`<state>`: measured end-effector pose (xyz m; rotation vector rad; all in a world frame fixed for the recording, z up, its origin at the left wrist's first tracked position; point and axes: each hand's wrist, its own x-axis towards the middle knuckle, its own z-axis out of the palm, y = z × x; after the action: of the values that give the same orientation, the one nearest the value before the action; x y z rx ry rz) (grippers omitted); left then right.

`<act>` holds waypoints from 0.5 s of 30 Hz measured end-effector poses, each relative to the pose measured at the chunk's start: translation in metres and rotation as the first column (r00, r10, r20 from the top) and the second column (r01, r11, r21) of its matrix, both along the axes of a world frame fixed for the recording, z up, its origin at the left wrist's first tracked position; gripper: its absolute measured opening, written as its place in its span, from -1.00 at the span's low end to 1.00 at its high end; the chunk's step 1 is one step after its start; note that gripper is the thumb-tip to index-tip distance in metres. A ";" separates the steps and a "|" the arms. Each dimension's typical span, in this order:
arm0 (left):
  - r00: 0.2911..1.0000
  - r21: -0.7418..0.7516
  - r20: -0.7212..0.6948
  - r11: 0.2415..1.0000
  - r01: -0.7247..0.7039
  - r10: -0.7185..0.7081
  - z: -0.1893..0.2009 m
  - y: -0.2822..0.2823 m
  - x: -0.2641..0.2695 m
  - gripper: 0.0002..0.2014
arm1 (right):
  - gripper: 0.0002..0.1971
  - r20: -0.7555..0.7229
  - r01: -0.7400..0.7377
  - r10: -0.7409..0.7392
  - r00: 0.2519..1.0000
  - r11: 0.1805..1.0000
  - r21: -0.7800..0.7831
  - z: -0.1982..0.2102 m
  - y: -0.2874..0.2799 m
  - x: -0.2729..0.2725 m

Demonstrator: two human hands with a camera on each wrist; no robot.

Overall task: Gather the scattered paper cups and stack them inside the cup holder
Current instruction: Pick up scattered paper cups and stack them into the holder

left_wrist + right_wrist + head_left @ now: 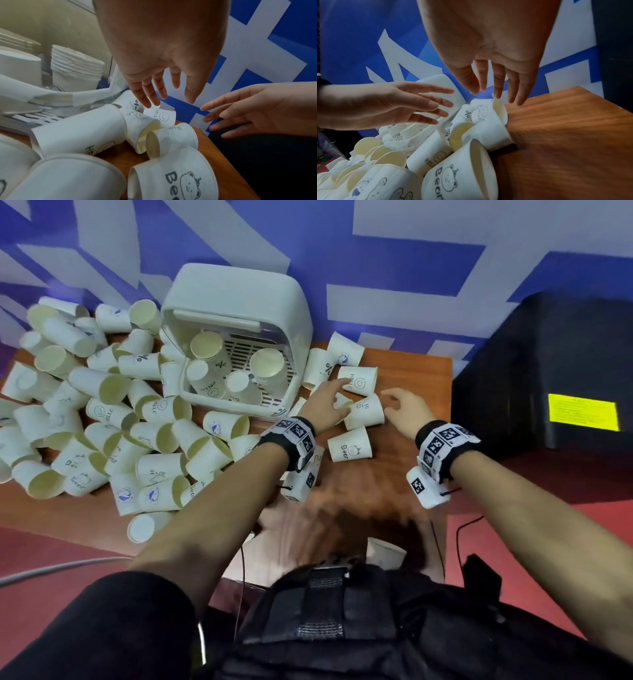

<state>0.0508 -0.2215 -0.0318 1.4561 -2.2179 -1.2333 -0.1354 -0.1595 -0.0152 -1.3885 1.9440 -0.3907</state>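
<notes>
Hands both out over right part of brown wooden table, fingers spread and loose, nothing held. Left hand has fingertips at base of white paper cup printed HELLO with a smiley, lying on its side; touching or just above, cannot tell. Right hand is just right of white paper cup printed HI, also on its side, not gripping it. White paper cup printed Bear lies near, between the wrists. White plastic cup holder with slotted floor sits at back of table against blue and white wall; several nested stacks of cups stand inside. Big heap of white paper cups lies left of holder, mostly on their sides. Black box with yellow label stands right of table
</notes>
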 end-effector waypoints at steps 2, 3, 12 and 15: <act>0.999 0.015 0.047 1.000 0.021 -0.021 -0.008 0.000 -0.007 -0.37 | -0.55 0.015 0.014 -0.015 1.000 1.000 0.022 -0.008 0.000 -0.003; 0.997 0.020 0.067 0.999 0.032 -0.034 -0.012 -0.001 -0.010 -0.36 | -0.54 0.021 0.016 -0.017 1.000 0.999 0.033 -0.012 0.000 -0.004; 0.978 -0.020 0.196 0.996 0.083 -0.077 -0.044 -0.013 -0.030 -0.39 | -0.54 0.053 -0.006 -0.002 0.999 0.989 0.146 -0.044 -0.021 -0.018; 0.957 -0.072 0.271 0.989 0.130 -0.106 -0.046 -0.017 -0.033 -0.39 | -0.64 0.060 -0.018 0.008 0.998 0.988 0.156 -0.053 -0.026 -0.017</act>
<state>0.0174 -0.2387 -0.0779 1.5541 -2.5334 -1.0056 -0.1523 -0.1851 -0.0677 -1.2743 1.8741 -0.2645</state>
